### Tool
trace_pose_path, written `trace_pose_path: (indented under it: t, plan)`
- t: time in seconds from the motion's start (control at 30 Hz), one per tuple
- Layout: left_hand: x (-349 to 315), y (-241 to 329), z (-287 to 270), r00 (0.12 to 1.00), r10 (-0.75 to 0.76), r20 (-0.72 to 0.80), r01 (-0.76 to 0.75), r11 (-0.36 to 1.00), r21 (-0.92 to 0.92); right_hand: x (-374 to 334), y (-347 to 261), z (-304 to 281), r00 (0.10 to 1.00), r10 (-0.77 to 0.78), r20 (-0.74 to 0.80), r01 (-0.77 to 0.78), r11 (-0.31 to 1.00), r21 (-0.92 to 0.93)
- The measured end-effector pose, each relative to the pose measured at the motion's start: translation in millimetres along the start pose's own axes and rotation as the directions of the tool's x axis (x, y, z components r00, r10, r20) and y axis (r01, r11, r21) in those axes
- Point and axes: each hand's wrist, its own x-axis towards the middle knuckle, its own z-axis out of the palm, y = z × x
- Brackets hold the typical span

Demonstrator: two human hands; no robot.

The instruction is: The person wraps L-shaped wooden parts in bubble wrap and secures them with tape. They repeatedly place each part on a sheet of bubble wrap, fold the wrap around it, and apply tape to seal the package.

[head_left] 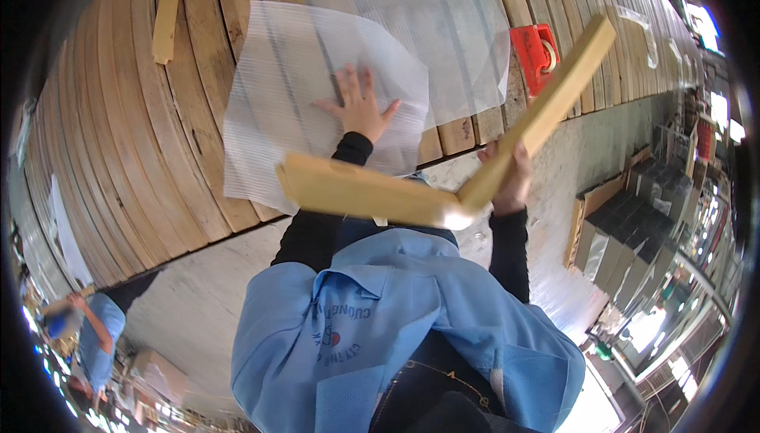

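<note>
My left hand [362, 110] lies flat with its fingers spread on a translucent white packing sheet [277, 93], which rests on the wooden slat table [182, 172]. In my right hand [513, 176] is an angled, yellowish wooden piece [546, 112], gripped near its bend. One arm of the piece reaches up to the right. The other arm stretches leftward in front of my body and crosses over my left forearm. A second translucent sheet [459, 45] lies partly under the first, farther back.
A red tape dispenser [535, 57] sits near the table's edge, right of the sheets. Another angled wooden piece [168, 21] lies at the far left. Stacked dark boxes [633, 219] stand on the floor at right. A person in blue [103, 334] is at the lower left.
</note>
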Motion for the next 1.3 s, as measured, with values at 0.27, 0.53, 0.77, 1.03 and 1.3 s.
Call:
trace_pose_path:
  t: [0.27, 0.53, 0.77, 1.03, 1.3]
  plan:
    - [-96.6, 40.5, -8.4, 0.891, -0.435, 0.131, 0.434, 0.900, 0.036, 180.6, 35.8, 38.7, 0.964, -0.046, 0.261, 0.068, 0.995, -0.077]
    - [-54.8, 96.0, 22.3, 0.744, -0.659, 0.109, 0.663, 0.748, -0.008, 273.3, 51.3, 79.0, 0.938, 0.154, 0.310, -0.105, 0.980, -0.168]
    - [-42.9, 108.2, 19.3, 0.687, -0.698, 0.203, 0.724, 0.682, -0.105, 315.2, 71.9, 91.8, 0.967, 0.033, 0.252, 0.092, 0.877, -0.471]
    - [59.3, 54.1, -57.3, 0.920, -0.062, -0.387, -0.067, 0.948, -0.310, 318.4, 46.1, 88.0, 0.919, -0.156, 0.363, 0.382, 0.113, -0.917]
    - [204.1, -24.4, -36.9, 0.961, 0.257, 0.101, -0.259, 0.966, 0.014, 295.7, 40.3, 99.9, 0.857, -0.151, 0.492, 0.508, 0.097, -0.856]
